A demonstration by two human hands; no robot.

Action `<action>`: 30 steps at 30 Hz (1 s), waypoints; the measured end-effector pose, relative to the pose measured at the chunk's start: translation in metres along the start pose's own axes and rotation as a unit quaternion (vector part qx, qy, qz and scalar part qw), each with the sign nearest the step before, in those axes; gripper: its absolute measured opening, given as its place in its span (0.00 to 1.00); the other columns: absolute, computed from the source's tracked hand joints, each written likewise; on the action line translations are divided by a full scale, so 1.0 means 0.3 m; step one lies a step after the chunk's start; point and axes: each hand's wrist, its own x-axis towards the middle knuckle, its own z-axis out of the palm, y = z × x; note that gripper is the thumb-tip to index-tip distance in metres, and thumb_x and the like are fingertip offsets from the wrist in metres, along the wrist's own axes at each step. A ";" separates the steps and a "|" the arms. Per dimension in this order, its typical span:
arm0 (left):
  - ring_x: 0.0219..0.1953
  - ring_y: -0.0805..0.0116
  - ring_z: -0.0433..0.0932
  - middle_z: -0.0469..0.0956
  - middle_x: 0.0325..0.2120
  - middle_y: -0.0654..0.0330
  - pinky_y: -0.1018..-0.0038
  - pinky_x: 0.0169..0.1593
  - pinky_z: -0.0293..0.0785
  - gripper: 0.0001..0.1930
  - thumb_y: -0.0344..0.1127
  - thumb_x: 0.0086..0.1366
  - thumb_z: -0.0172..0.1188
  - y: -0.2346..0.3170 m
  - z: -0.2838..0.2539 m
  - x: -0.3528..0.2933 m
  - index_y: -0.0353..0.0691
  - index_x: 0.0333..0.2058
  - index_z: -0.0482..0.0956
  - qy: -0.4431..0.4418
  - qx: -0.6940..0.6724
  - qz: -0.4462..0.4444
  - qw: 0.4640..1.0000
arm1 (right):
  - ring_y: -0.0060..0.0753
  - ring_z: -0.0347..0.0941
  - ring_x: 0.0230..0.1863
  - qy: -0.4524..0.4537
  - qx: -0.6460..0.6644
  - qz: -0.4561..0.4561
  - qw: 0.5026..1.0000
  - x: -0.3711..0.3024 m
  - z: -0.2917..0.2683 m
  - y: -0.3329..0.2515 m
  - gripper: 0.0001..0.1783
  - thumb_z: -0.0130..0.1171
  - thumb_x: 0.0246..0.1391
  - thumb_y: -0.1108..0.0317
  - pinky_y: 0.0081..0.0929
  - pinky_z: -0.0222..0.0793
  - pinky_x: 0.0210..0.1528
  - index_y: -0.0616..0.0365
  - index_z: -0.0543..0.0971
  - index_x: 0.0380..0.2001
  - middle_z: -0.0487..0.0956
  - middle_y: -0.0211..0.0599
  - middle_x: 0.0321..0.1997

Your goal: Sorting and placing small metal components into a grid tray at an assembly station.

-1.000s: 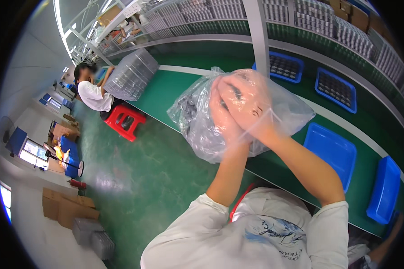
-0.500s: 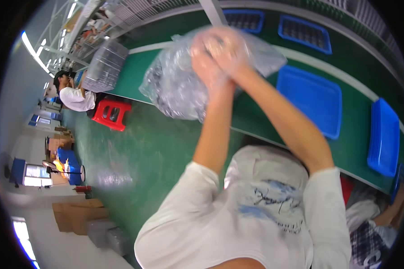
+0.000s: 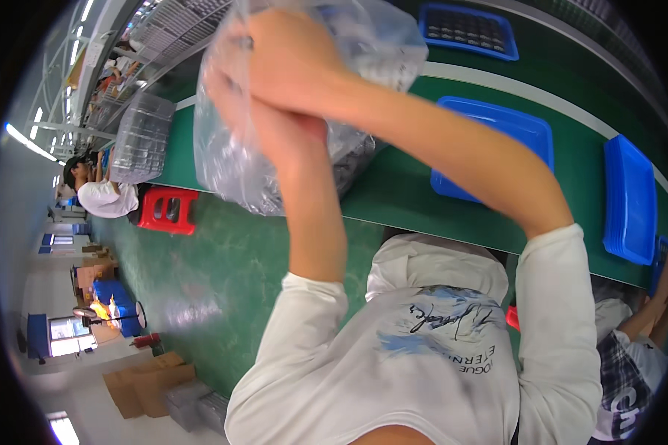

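A big clear plastic bag (image 3: 234,174) stands at the near edge of the green workbench. Small dark and silvery items show through its lower side, too blurred to name. Both my hands are closed at its upper part. My right hand (image 3: 293,59) lies over the left with its fingers curled. Lower and further left, my left hand (image 3: 230,104) is closed on the plastic, and film partly covers its fingers. My forearms cross close together at the wrists. To the right of the bag lies a blue tray (image 3: 490,115), partly hidden behind my right forearm.
A stack of blue trays (image 3: 629,200) stands at the right. At the back is a blue tray of dark parts (image 3: 467,33). Wrapped clear trays (image 3: 142,141), a red stool (image 3: 167,210) and a seated co-worker (image 3: 107,199) are left. Another person (image 3: 631,371) sits right.
Both hands and the bag have moved left and closer to me. The right forearm now slants more across the bench, over the blue tray. The whole view has shifted slightly.
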 end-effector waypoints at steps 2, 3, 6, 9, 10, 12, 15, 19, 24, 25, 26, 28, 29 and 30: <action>0.51 0.63 0.76 0.75 0.49 0.56 0.63 0.55 0.76 0.20 0.46 0.75 0.45 -0.031 -0.014 -0.159 0.37 0.55 0.70 0.034 0.150 0.090 0.984 | 0.51 0.80 0.42 0.001 -0.020 -0.067 0.998 -0.115 -0.074 0.023 0.14 0.59 0.50 0.58 0.41 0.75 0.43 0.52 0.86 0.35 0.84 0.43 0.40; 0.54 0.62 0.74 0.73 0.51 0.55 0.63 0.57 0.74 0.21 0.44 0.74 0.46 -0.082 -0.037 -0.228 0.36 0.57 0.69 0.044 0.196 0.142 0.969 | 0.51 0.79 0.45 0.044 -0.051 -0.129 0.989 -0.180 -0.098 0.057 0.13 0.62 0.48 0.60 0.40 0.75 0.45 0.53 0.86 0.34 0.84 0.42 0.42; 0.54 0.60 0.73 0.73 0.51 0.53 0.62 0.58 0.73 0.21 0.44 0.73 0.46 -0.160 -0.037 -0.291 0.35 0.57 0.69 0.030 0.195 0.090 0.976 | 0.53 0.76 0.47 0.081 -0.087 -0.155 0.981 -0.369 -0.188 0.049 0.09 0.66 0.42 0.66 0.44 0.74 0.46 0.54 0.83 0.31 0.82 0.38 0.41; 0.55 0.57 0.72 0.72 0.52 0.50 0.61 0.59 0.70 0.21 0.43 0.73 0.47 -0.175 0.003 -0.468 0.34 0.57 0.69 -0.021 0.183 0.012 0.983 | 0.55 0.77 0.44 0.120 -0.139 -0.198 0.963 -0.500 -0.315 0.060 0.11 0.66 0.39 0.68 0.46 0.73 0.41 0.57 0.81 0.30 0.81 0.35 0.38; 0.55 0.56 0.72 0.72 0.52 0.49 0.61 0.59 0.70 0.21 0.42 0.73 0.47 -0.169 0.005 -0.524 0.33 0.57 0.69 -0.038 0.182 -0.013 0.983 | 0.56 0.77 0.44 0.115 -0.204 -0.279 0.931 -0.544 -0.355 0.068 0.12 0.66 0.38 0.69 0.46 0.73 0.39 0.58 0.80 0.31 0.82 0.36 0.38; 0.56 0.53 0.71 0.72 0.53 0.47 0.60 0.60 0.68 0.22 0.42 0.73 0.47 -0.148 -0.009 -0.583 0.32 0.57 0.69 -0.074 0.178 -0.061 0.979 | 0.60 0.78 0.42 0.125 -0.234 -0.184 0.947 -0.615 -0.417 0.041 0.10 0.64 0.40 0.70 0.45 0.74 0.36 0.58 0.79 0.29 0.82 0.39 0.38; 0.56 0.50 0.70 0.71 0.53 0.44 0.60 0.61 0.66 0.22 0.41 0.73 0.48 -0.253 0.059 -0.655 0.31 0.58 0.69 -0.129 0.171 -0.128 0.968 | 0.51 0.78 0.47 0.216 -0.157 0.058 0.962 -0.646 -0.467 0.092 0.09 0.62 0.49 0.69 0.40 0.75 0.45 0.61 0.82 0.33 0.82 0.43 0.44; 0.57 0.47 0.69 0.70 0.54 0.41 0.59 0.62 0.64 0.22 0.40 0.73 0.48 -0.427 0.134 -0.668 0.29 0.58 0.69 -0.191 0.157 -0.201 0.948 | 0.41 0.78 0.51 0.263 -0.113 0.201 0.937 -0.663 -0.590 0.353 0.13 0.59 0.59 0.65 0.31 0.72 0.54 0.63 0.84 0.41 0.81 0.45 0.51; 0.55 0.49 0.72 0.74 0.52 0.43 0.59 0.60 0.67 0.23 0.41 0.73 0.51 -0.510 0.122 -0.584 0.29 0.59 0.68 -0.292 0.208 -0.309 0.881 | 0.39 0.77 0.53 0.160 -0.115 0.226 0.954 -0.668 -0.691 0.435 0.14 0.55 0.63 0.66 0.29 0.69 0.58 0.62 0.83 0.44 0.81 0.43 0.51; 0.54 0.51 0.74 0.76 0.51 0.43 0.60 0.59 0.68 0.24 0.41 0.72 0.52 -0.482 0.122 -0.532 0.29 0.59 0.68 -0.343 0.223 -0.335 0.849 | 0.37 0.76 0.55 0.104 -0.128 0.232 0.959 -0.663 -0.715 0.430 0.14 0.54 0.64 0.68 0.28 0.68 0.60 0.63 0.83 0.46 0.81 0.41 0.53; 0.53 0.52 0.76 0.77 0.50 0.43 0.62 0.58 0.70 0.24 0.41 0.71 0.53 -0.462 0.118 -0.488 0.30 0.59 0.69 -0.381 0.242 -0.352 0.820 | 0.38 0.76 0.56 0.072 -0.125 0.227 0.963 -0.670 -0.742 0.444 0.14 0.57 0.63 0.67 0.28 0.68 0.61 0.61 0.83 0.46 0.80 0.40 0.56; 0.51 0.56 0.80 0.79 0.51 0.45 0.68 0.56 0.73 0.26 0.43 0.69 0.56 -0.457 0.070 -0.414 0.31 0.59 0.72 -0.402 0.197 -0.451 0.772 | 0.37 0.76 0.57 0.024 -0.156 0.225 0.961 -0.660 -0.763 0.431 0.14 0.58 0.62 0.67 0.28 0.68 0.61 0.62 0.83 0.46 0.80 0.39 0.56; 0.46 0.58 0.82 0.80 0.49 0.46 0.68 0.51 0.76 0.24 0.44 0.68 0.57 -0.505 0.008 -0.370 0.32 0.56 0.75 -0.491 0.270 -0.264 0.785 | 0.37 0.76 0.58 -0.026 -0.187 0.217 0.958 -0.648 -0.770 0.417 0.14 0.59 0.61 0.67 0.29 0.68 0.61 0.62 0.83 0.46 0.80 0.39 0.57; 0.44 0.58 0.82 0.81 0.47 0.47 0.68 0.50 0.76 0.23 0.44 0.69 0.57 -0.476 0.017 -0.345 0.34 0.55 0.77 -0.507 0.307 -0.263 0.761 | 0.35 0.76 0.58 -0.046 -0.160 0.251 0.953 -0.643 -0.798 0.415 0.14 0.60 0.61 0.66 0.28 0.68 0.62 0.61 0.83 0.46 0.80 0.38 0.58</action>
